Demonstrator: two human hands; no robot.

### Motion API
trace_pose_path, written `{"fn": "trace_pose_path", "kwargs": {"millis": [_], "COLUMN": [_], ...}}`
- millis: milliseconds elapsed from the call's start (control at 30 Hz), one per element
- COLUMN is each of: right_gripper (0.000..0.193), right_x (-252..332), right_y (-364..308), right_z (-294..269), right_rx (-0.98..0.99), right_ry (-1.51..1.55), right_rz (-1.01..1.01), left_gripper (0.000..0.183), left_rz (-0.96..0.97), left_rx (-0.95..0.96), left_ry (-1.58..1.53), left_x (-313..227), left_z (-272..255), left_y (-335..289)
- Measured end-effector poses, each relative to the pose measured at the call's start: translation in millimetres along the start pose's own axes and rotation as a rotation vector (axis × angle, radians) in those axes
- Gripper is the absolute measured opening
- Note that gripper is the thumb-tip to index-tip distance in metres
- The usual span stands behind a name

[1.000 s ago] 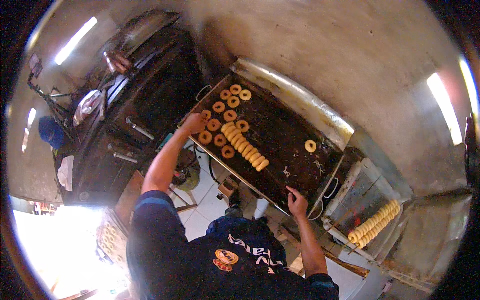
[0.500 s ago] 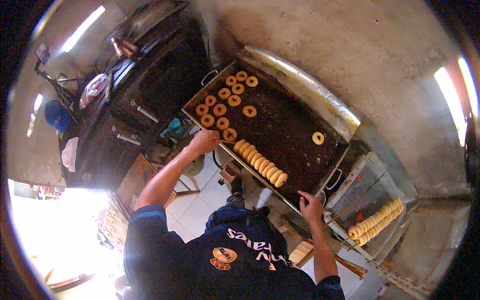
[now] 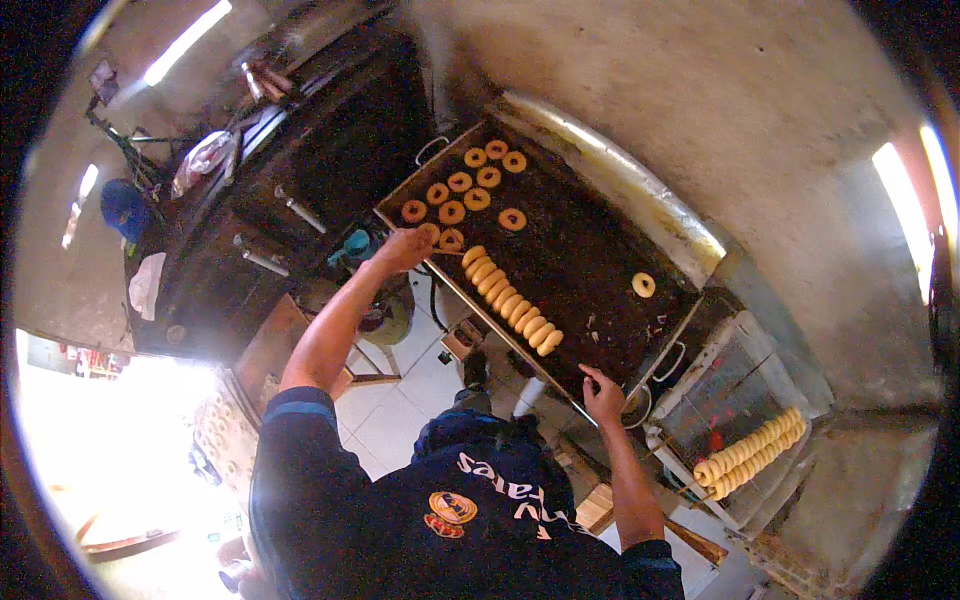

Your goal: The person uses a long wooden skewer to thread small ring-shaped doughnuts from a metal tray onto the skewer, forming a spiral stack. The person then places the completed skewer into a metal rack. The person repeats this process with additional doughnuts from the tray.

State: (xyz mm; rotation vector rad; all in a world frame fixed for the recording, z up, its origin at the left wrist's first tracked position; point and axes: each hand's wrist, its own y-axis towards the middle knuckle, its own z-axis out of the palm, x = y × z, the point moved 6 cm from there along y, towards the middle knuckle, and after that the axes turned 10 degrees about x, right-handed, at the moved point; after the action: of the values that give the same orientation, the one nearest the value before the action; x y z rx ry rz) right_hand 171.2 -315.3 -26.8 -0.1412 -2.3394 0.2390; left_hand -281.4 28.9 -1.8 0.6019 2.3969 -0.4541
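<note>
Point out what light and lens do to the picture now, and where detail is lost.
Head view: lower left washed out to white; slit at right overexposed; glare along the metal strip behind the dark tray; in the head view too, fisheye distortion within a black rim, fine detail lost at the left hand, pale dough rings clear against the dark surface.

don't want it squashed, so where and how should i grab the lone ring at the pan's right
I'd hook the lone ring through its centre hole, from above, with something thin. It lies flat in the dark pan, apart from the other rings, its hole facing up. The right hand is nearest.
</note>
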Motion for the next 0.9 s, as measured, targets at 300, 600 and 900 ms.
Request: {"fn": "trace_pose_path", "kwargs": {"millis": [300, 600, 900], "right_gripper": [0.032, 0.031, 0.033], "right_x": [64.0, 32.2, 88.2], "right_y": [11.4, 44.8, 68.4], "right_z": [-36.1, 14.0, 4.5], "right_rx": [0.124, -0.047, 0.006], "right_ry": [-0.304, 0.009, -0.217], "right_rz": [0.123, 0.018, 0.126], "left_gripper": [0.033, 0.033, 0.027], "left_rz": [-0.091, -0.012, -0.027], "left_rx": [-0.213, -0.069, 0.058], "left_ry": [0.355, 0.341, 0.561], "left_x": [-4.7, 87.4, 35.9], "left_z": [-28.7, -44.0, -47.1], "left_y": [17.3, 70.8, 58.4]}}
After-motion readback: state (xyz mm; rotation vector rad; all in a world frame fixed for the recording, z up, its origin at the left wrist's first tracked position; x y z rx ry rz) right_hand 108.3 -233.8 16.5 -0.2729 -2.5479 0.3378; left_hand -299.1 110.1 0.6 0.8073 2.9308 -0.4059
